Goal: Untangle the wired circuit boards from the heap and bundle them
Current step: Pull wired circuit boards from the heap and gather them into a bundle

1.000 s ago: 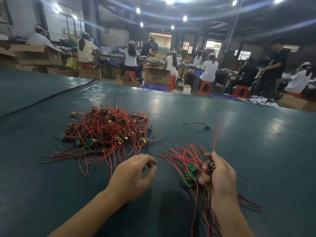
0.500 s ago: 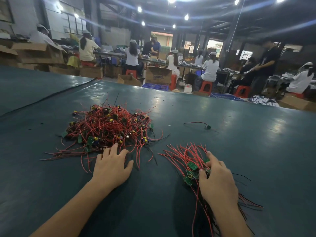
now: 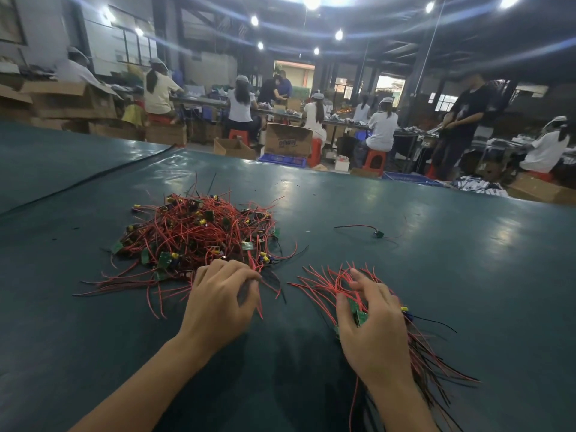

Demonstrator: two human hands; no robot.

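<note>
My left hand (image 3: 218, 307) curls its fingers into the near fringe of the heap (image 3: 196, 232), pinching red wires there, midway across the table (image 3: 452, 275). My right hand (image 3: 374, 325) grips the bundle (image 3: 324, 283) just right of it, closer to the near edge.

Workshop hall under a dark ceiling (image 3: 389, 42), lit by round lamps (image 3: 311, 0). A wide table (image 3: 436, 275) covered in glossy dark green sheeting fills the foreground. Beyond it, workers (image 3: 381, 129) sit on red stools (image 3: 375, 159) at long benches (image 3: 199, 101). Cardboard boxes (image 3: 288, 140) and blue crates (image 3: 282, 159) stand on the floor. Windows (image 3: 134, 48) are at left, and a bright doorway (image 3: 294, 73) is at the rear.
</note>
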